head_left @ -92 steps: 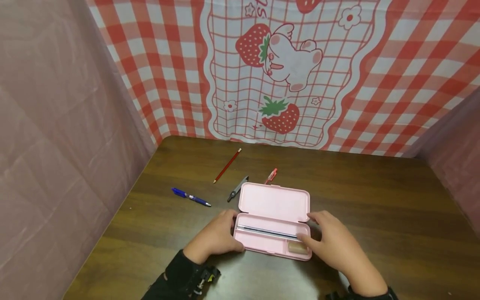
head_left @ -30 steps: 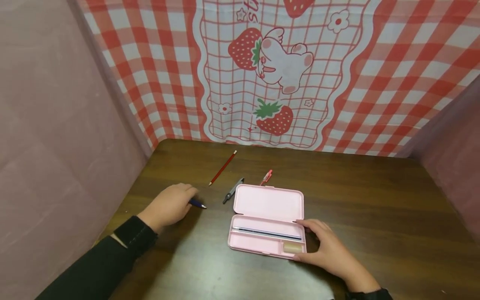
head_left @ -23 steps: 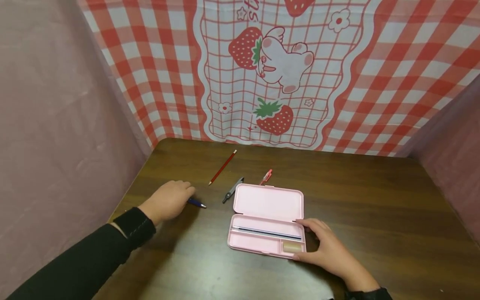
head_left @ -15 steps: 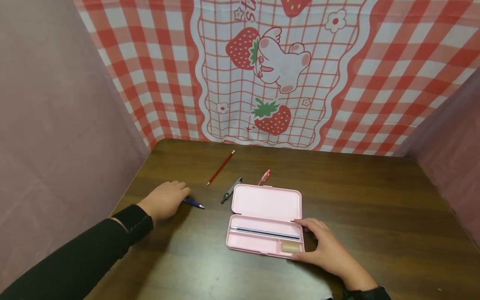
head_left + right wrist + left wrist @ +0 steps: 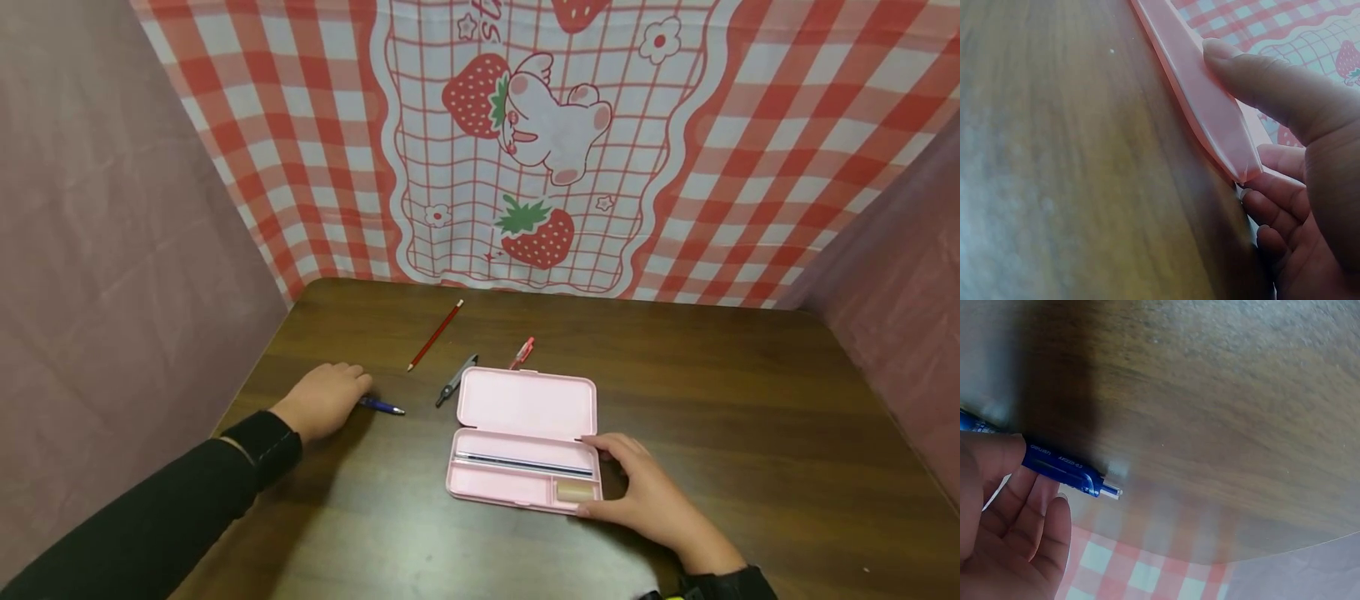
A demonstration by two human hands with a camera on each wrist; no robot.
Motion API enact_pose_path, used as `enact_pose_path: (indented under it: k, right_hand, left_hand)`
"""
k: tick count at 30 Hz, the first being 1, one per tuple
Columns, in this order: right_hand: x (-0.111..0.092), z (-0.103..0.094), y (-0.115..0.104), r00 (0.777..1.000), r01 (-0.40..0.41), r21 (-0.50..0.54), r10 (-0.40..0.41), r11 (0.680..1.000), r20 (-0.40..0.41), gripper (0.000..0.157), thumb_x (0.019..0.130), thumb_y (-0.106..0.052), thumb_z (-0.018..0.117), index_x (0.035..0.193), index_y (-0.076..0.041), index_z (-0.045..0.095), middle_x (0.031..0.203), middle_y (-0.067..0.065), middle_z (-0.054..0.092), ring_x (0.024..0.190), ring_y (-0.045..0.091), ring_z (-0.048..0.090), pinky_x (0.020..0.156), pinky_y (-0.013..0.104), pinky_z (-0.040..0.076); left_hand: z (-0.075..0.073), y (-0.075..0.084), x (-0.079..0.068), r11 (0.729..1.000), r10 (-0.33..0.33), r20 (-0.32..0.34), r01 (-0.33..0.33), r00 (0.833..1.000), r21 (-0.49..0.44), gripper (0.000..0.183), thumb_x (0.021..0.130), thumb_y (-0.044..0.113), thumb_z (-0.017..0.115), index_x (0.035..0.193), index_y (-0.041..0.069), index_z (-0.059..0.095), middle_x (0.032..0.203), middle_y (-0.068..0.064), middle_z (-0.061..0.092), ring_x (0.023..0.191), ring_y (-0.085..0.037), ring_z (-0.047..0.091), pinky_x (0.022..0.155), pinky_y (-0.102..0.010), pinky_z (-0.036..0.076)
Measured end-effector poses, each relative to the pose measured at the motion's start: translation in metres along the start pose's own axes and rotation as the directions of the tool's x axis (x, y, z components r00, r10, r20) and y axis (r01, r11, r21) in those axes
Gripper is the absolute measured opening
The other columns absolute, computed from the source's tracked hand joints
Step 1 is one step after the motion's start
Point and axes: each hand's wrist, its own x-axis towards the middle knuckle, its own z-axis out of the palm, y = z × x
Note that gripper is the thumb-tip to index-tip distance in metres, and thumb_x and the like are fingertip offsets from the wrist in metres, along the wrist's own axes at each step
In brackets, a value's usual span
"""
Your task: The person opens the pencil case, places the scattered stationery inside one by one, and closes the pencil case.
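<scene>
My left hand (image 5: 324, 400) pinches a blue click pen (image 5: 384, 407) between thumb and fingers at the table's left side. In the left wrist view the pen (image 5: 1063, 470) shows its printed barrel and clicker end past the thumb. My right hand (image 5: 651, 493) grips the right end of an open pink pencil case (image 5: 498, 483), thumb on the front edge and fingers by the hinge corner. Inside the case lie a thin clear-and-dark strip (image 5: 525, 464) and a tan block (image 5: 573, 491) in the small right compartment. The right wrist view shows the case's side wall (image 5: 1200, 87) under my thumb.
A red pencil (image 5: 435, 336) lies towards the back of the brown table (image 5: 712, 392). A grey compass (image 5: 457, 381) rests left of the raised lid, and a red pen (image 5: 522, 352) is partly hidden behind it. A checked strawberry cloth (image 5: 330, 167) hangs at the back.
My left hand has left the case's left end, moved left and taken hold of the blue pen. My right thumb has shifted from inside the case to its front edge.
</scene>
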Motion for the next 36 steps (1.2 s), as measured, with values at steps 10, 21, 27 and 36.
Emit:
enact_pose_path:
  k: [10, 21, 27, 36]
  right_hand:
    - [0.001, 0.001, 0.0, 1.0, 0.006, -0.005, -0.006, 1.0, 0.0, 0.087, 0.067, -0.057, 0.092, 0.138, -0.015, 0.062, 0.131, -0.003, 0.06, 0.125, 0.024, 0.051, 0.102, 0.054, 0.043]
    - [0.001, 0.001, -0.002, 1.0, 0.001, -0.001, -0.001, 1.0, 0.011, 0.087, 0.068, -0.057, 0.092, 0.138, -0.015, 0.061, 0.132, -0.003, 0.06, 0.125, 0.023, 0.051, 0.103, 0.054, 0.042]
    - [0.0, -0.001, -0.001, 1.0, 0.006, -0.005, -0.006, 1.0, 0.004, 0.087, 0.068, -0.055, 0.093, 0.138, -0.015, 0.061, 0.132, -0.003, 0.06, 0.125, 0.023, 0.051, 0.101, 0.054, 0.043]
    - [0.001, -0.001, -0.002, 1.0, 0.003, -0.015, -0.003, 1.0, 0.009, 0.087, 0.068, -0.059, 0.091, 0.138, -0.017, 0.061, 0.129, -0.005, 0.06, 0.12, 0.019, 0.052, 0.1, 0.051, 0.045]
  left_hand:
    - [0.006, 0.003, 0.002, 0.998, -0.045, 0.023, 0.046, 0.999, -0.052, 0.012, 0.091, -0.002, 0.065, 0.099, 0.007, 0.062, 0.105, -0.012, 0.067, 0.1, -0.034, 0.066, 0.088, -0.05, 0.054]
    - [-0.007, 0.02, 0.009, 0.979, -0.067, -0.038, 0.058, 0.997, -0.195, 0.013, 0.089, 0.006, 0.068, 0.098, 0.009, 0.059, 0.092, -0.002, 0.058, 0.084, -0.022, 0.063, 0.074, -0.041, 0.055]
    - [-0.022, 0.032, 0.026, 0.947, -0.094, -0.136, 0.047, 0.986, -0.317, 0.016, 0.087, 0.003, 0.068, 0.1, 0.007, 0.061, 0.093, -0.001, 0.059, 0.084, -0.019, 0.061, 0.076, -0.039, 0.054]
    - [-0.034, 0.047, 0.038, 0.886, -0.167, -0.182, 0.066, 0.969, -0.459, 0.018, 0.088, 0.007, 0.07, 0.103, 0.006, 0.061, 0.091, -0.001, 0.056, 0.081, -0.017, 0.055, 0.074, -0.036, 0.05]
